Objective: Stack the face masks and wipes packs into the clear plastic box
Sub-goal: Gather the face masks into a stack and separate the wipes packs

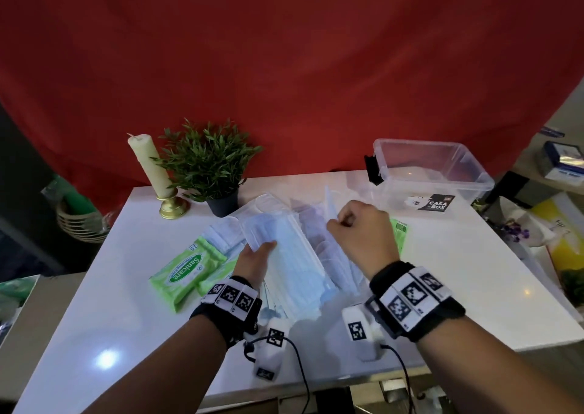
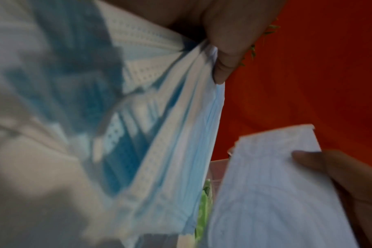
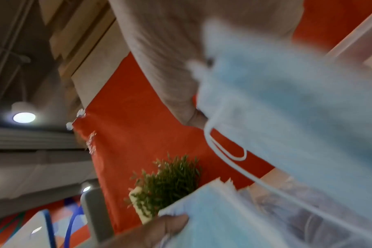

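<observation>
Clearly early stage: clear plastic box (image 1: 433,170) at far right of tabletop (image 1: 442,287) holds nothing visible. Left hand (image 1: 252,263) grip grasping fanned stack of face masks (image 1: 284,255), thumb on top. Right hand (image 1: 360,233) grip pinching single mask (image 1: 330,205), lifted just beside stack. More masks loose on tabletop underneath. Wipes packs (image 1: 186,271) lie left of hands, untouched; another green pack (image 1: 398,232) partly hidden behind right hand. Left to do: gather masks, move everything into box.
</observation>
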The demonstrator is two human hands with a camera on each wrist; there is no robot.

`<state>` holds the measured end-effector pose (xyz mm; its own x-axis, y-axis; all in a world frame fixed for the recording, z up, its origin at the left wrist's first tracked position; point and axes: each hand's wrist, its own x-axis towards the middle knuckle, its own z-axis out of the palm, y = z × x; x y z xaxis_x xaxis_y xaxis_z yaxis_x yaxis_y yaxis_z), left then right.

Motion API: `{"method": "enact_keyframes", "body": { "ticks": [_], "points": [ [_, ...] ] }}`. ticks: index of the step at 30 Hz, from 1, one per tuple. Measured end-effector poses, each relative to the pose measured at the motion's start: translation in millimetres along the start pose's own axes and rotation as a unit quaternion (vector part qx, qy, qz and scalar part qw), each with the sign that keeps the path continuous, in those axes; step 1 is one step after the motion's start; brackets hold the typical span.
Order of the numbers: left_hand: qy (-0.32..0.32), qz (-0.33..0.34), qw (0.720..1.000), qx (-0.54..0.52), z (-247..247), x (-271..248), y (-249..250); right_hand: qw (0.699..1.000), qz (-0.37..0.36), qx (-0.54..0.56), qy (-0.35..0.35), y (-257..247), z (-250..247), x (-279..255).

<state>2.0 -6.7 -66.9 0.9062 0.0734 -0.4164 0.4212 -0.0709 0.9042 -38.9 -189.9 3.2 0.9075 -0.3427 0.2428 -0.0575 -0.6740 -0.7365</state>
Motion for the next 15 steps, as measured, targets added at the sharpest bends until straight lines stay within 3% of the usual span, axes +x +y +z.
{"method": "enact_keyframes", "body": {
  "ticks": [5,10,15],
  "points": [
    [-0.012,0.050,0.999,0.014,11,-7,5,0.996,0.008,-0.008,-0.094,-2,44,-13],
    [-0.041,0.009,0.999,-0.015,16,-12,10,0.980,0.040,0.119,-0.156,-1,68,-20],
    [-0.036,0.030,0.999,0.003,6,-9,1,0.976,0.066,0.155,-0.137,10,61,-15]
  ]
}}
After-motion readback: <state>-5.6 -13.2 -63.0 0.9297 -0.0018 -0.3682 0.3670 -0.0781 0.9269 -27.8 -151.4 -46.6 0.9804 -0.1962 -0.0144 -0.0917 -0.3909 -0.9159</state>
